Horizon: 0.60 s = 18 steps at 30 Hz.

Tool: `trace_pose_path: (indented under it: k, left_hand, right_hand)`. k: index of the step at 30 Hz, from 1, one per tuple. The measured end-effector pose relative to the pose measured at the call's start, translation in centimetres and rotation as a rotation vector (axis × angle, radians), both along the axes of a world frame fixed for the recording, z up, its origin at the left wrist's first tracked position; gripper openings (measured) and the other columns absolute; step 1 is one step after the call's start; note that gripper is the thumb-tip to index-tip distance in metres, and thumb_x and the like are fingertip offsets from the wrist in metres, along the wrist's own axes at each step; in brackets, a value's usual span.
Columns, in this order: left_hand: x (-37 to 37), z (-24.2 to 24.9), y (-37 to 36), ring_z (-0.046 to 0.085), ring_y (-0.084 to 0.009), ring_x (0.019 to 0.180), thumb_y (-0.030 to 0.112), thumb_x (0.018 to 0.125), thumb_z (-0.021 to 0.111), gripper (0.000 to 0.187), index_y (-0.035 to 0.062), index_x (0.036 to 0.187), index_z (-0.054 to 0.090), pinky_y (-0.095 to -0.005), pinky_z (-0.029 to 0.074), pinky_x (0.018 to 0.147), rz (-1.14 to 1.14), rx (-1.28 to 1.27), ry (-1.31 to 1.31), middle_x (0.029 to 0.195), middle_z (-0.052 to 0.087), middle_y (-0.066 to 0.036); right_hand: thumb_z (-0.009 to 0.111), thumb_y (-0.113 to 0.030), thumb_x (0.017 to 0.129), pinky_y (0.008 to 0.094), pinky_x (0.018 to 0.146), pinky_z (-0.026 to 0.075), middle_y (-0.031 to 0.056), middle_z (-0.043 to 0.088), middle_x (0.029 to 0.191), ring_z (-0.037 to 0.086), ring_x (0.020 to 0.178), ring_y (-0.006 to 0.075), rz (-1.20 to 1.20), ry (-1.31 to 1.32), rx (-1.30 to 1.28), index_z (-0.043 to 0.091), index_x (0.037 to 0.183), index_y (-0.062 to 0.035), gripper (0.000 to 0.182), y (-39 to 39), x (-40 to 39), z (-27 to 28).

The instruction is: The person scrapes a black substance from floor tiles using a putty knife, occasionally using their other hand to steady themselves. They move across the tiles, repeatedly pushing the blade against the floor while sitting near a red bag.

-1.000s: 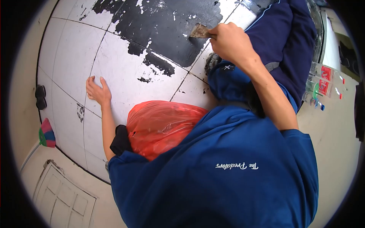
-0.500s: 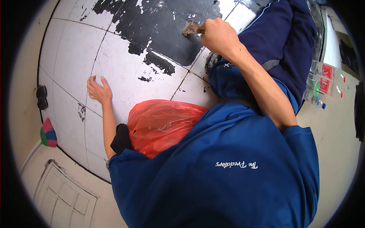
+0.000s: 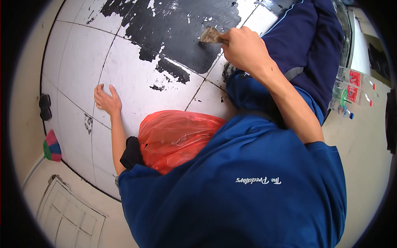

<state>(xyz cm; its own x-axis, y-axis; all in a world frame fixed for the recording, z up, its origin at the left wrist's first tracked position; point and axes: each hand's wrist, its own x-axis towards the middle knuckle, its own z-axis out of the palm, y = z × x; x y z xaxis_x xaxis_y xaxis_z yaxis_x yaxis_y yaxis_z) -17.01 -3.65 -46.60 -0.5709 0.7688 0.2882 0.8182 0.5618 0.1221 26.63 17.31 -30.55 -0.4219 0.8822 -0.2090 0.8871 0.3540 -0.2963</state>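
Note:
My right hand [image 3: 247, 48] grips a scraper [image 3: 211, 35] with a worn, brownish blade. The blade's edge meets a large black patch [image 3: 165, 29] that covers part of the white tiled floor [image 3: 136, 78]. Ragged white flecks and bare spots show through the black, mostly along its left and lower borders. My left hand [image 3: 108, 100] lies on the white tiles to the left, its fingers apart and holding nothing.
A red plastic bag [image 3: 178, 138] sits against my body. Clear bottles [image 3: 355, 87] with red labels stand at right. By the left wall are dark footwear [image 3: 45, 106] and a pink, blue and green mop or brush head [image 3: 52, 146]; a white door [image 3: 72, 213] is below.
My right hand and the scraper have shifted slightly back toward my body and to the right over the black patch. My left hand has stayed in place.

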Motion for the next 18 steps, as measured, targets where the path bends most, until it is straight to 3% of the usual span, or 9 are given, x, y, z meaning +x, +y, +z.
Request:
trace_pose_path:
  k: [6,9,12,16,18]
  left_hand:
    - [0.0,-0.1,-0.2,0.035,-0.0278,0.139,0.039,0.096,0.059,0.045,0.0148,0.132,0.051,-0.0557,0.021,0.113,0.014,-0.006,-0.011,0.145,0.044,-0.005]
    - [0.0,-0.2,0.0,0.034,-0.0276,0.139,0.039,0.096,0.059,0.045,0.0154,0.133,0.051,-0.0556,0.021,0.113,0.008,0.004,-0.014,0.144,0.044,-0.005]
    - [-0.1,0.2,-0.2,0.034,-0.0274,0.139,0.04,0.095,0.059,0.046,0.0159,0.133,0.05,-0.0553,0.021,0.113,0.002,-0.009,-0.025,0.144,0.044,-0.004]
    - [0.0,-0.1,-0.1,0.035,-0.0275,0.14,0.043,0.097,0.057,0.047,0.0162,0.135,0.05,-0.0546,0.021,0.113,0.026,-0.011,0.01,0.144,0.046,-0.004]
    - [-0.3,-0.2,0.1,0.035,-0.0276,0.14,0.043,0.097,0.057,0.047,0.016,0.135,0.05,-0.0549,0.021,0.113,0.0,0.01,0.026,0.144,0.046,-0.005]
  right_hand:
    - [0.064,-0.008,0.075,0.0481,0.074,0.059,0.0241,0.07,0.089,0.071,0.083,0.0432,-0.02,0.003,-0.035,0.071,0.084,0.0024,0.016,1.3,0.0,-0.4]
    - [0.064,-0.011,0.078,0.0489,0.078,0.058,0.0246,0.07,0.083,0.07,0.083,0.0437,-0.034,0.048,-0.04,0.077,0.099,-0.004,0.026,0.0,1.7,0.6]
    - [0.065,-0.013,0.078,0.0486,0.079,0.058,0.0243,0.071,0.085,0.07,0.084,0.0427,-0.057,-0.103,0.002,0.077,0.106,-0.0069,0.031,0.3,0.9,-0.5]
    - [0.065,-0.01,0.075,0.0502,0.079,0.058,0.0259,0.07,0.092,0.07,0.086,0.0437,0.013,0.036,-0.007,0.07,0.088,0.0019,0.018,2.8,0.4,-0.4]
    - [0.064,-0.01,0.076,0.0497,0.079,0.058,0.0256,0.07,0.091,0.07,0.086,0.0437,-0.02,0.064,-0.017,0.072,0.091,0.0018,0.021,1.7,0.4,1.2]
